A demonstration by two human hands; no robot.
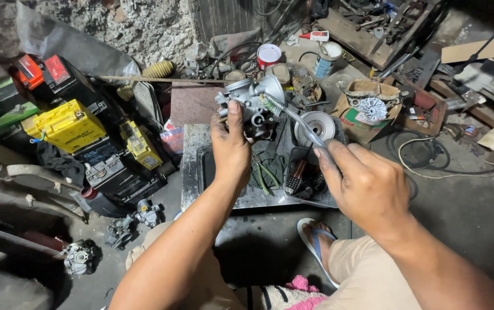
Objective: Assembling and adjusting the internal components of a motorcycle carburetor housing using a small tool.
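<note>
STAGE: I judge cleaning under way, not finished | LEFT: my left hand closes its fingers around the grey carburetor, raised above the metal tray | RIGHT: my right hand pinches a toothbrush, bristles touching the carburetor | LEFT TO DO: small parts remain in the tray.
</note>
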